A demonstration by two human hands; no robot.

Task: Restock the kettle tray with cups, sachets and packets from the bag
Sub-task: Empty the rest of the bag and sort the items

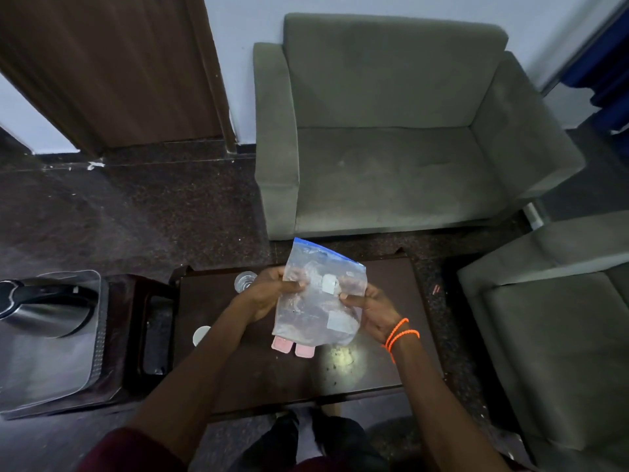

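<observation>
- The bag point(320, 301) is a clear zip-top one with a blue seal strip, held up over the dark coffee table point(258, 376), seal end pointing away from the person.
- Left hand point(269, 294) pinches the bag's left edge about halfway up, fingers curled onto the plastic. Right hand point(374, 310) does the same on the right edge, orange bands on that wrist.
- It's thin, floppy film, so I'd guess it weighs next to nothing and sags wherever it isn't held. Slippery too, probably.
- Inside are a few pale flat sachets point(329, 284), hard to count through the crinkled plastic.
- Best place to grab, imo, is right by the blue strip, one hand on each side, to pull it open without tipping stuff out.
- Two pink packets point(292, 347) lie on the table just below the bag.
- A glass point(244, 281) and a white cup point(200, 334) sit on the table left of the bag.
- The kettle point(44, 304) on its tray point(51, 373) is well off to the bag's left.
</observation>
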